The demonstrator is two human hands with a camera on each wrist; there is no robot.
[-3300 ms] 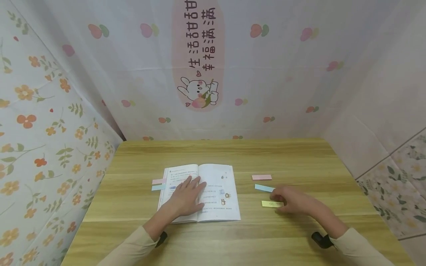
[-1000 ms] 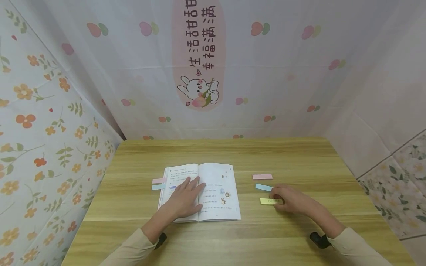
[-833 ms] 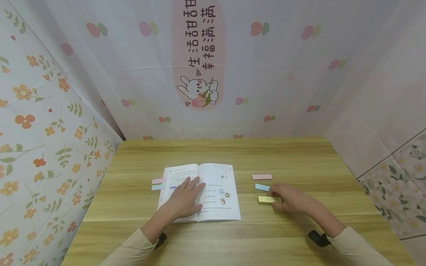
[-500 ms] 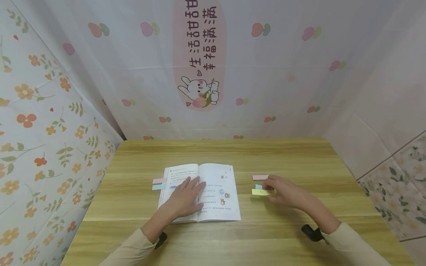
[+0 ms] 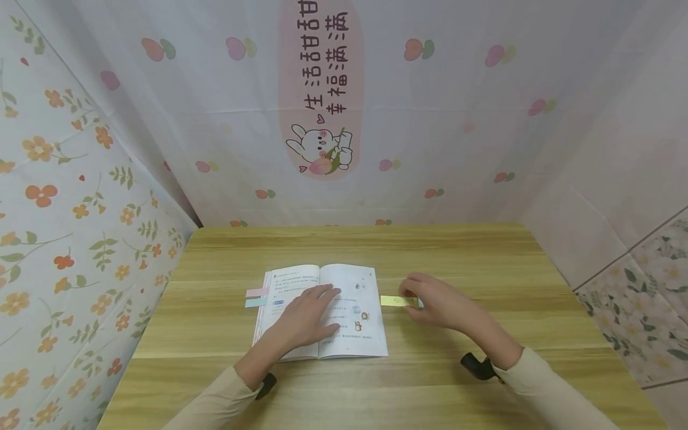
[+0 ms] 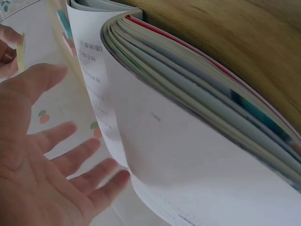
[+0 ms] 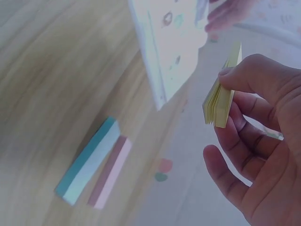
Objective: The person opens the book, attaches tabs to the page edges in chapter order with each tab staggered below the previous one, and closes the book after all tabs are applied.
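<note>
My right hand [image 5: 438, 301] pinches a yellow sticky-note pad [image 5: 395, 301] between thumb and fingers, just off the right edge of an open book [image 5: 349, 346]. The right wrist view shows the pad end-on with its sheets slightly fanned, thumb [image 7: 254, 77] on one face and fingers on the other. My left hand [image 5: 303, 319] is spread over the middle of the book with relaxed fingers. In the left wrist view the left little finger [image 6: 113, 186] is right at the page surface.
A blue sticky-note pad [image 7: 89, 160] and a pink one [image 7: 110, 172] lie side by side on the wooden table [image 5: 344, 400], mostly hidden by my right hand in the head view. Pink [image 5: 257, 293] and blue [image 5: 255, 303] sticky notes jut from the book's left edge.
My right hand has picked up the yellow pad from the table and carried it left to the book's right edge. My left hand has shifted slightly right over the pages.
</note>
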